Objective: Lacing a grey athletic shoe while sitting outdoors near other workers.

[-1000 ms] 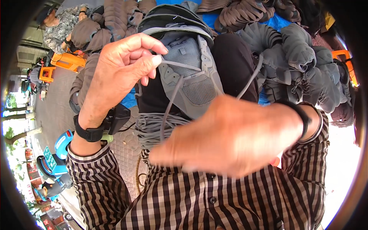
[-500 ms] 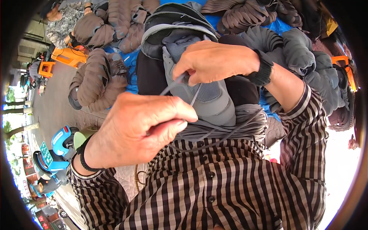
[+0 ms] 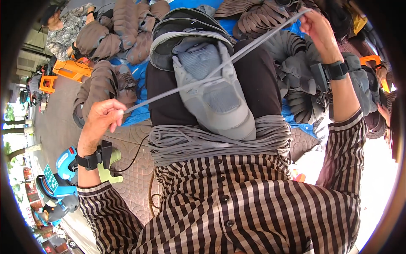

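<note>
A grey shoe upper (image 3: 226, 116) lies across my lap, toe toward me, its mesh tongue (image 3: 196, 63) showing. A flat grey shoelace (image 3: 165, 93) runs through the lowest lacing holes, both halves pulled out straight and taut to either side. My left hand (image 3: 103, 117) pinches one end, out to the left of the shoe. My right hand (image 3: 319, 31) is raised far to the upper right, pinching the other end. Against my belly rests a thick bundle of loose grey laces (image 3: 182, 146). More shoe uppers (image 3: 190, 23) are nested behind the one in my lap.
Brown shoe uppers (image 3: 99, 86) are piled at the left and grey ones (image 3: 298, 67) at the right, on a blue sheet (image 3: 139, 112). An orange stool (image 3: 72, 70) stands near another person (image 3: 69, 31) at the far left. A blue scooter (image 3: 65, 169) is parked at the left.
Both hands have moved away from the shoe, the left outward to the left, the right up and to the right. The lace between them has been drawn out long and straight.
</note>
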### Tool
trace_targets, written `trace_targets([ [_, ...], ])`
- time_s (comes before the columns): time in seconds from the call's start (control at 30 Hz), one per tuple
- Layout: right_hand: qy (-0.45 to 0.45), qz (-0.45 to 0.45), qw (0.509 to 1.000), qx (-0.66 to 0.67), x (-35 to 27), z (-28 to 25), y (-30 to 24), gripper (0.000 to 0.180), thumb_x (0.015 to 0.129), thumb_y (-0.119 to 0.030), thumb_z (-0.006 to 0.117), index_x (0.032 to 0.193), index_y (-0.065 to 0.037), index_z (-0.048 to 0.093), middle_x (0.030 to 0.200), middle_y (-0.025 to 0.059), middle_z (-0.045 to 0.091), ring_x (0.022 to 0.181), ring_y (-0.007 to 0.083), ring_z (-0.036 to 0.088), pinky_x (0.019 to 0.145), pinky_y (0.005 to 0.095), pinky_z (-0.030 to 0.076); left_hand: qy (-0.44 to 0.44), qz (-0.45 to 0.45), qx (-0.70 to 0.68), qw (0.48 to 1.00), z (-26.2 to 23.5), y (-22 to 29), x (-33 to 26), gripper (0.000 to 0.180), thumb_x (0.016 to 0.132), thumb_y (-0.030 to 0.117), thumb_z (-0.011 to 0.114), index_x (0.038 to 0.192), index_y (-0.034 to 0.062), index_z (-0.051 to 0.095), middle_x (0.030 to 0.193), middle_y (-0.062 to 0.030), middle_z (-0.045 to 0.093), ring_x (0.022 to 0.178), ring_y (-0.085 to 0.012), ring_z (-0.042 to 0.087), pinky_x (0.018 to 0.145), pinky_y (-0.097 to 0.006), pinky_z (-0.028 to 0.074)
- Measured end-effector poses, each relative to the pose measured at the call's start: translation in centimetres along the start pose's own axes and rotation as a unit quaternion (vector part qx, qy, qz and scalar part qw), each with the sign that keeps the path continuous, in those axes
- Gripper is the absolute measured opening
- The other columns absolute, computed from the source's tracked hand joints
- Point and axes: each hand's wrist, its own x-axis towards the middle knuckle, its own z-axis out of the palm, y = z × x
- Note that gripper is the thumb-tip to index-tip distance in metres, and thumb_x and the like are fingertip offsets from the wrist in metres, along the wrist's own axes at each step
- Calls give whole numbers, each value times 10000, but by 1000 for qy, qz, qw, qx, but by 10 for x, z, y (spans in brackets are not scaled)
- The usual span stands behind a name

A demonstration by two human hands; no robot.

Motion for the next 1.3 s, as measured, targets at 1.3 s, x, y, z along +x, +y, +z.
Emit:
trace_targets([
  [1.3,-174,-352,687,-611,-104,151,32,121,708,-101,619,795,-62,544,744,75,560,662,226,632,615,343,498,184,357,562,723,82,52,33,266,739,5,629,1004,28,610,700,-52,500,648,-204,540,602,-326,457],
])
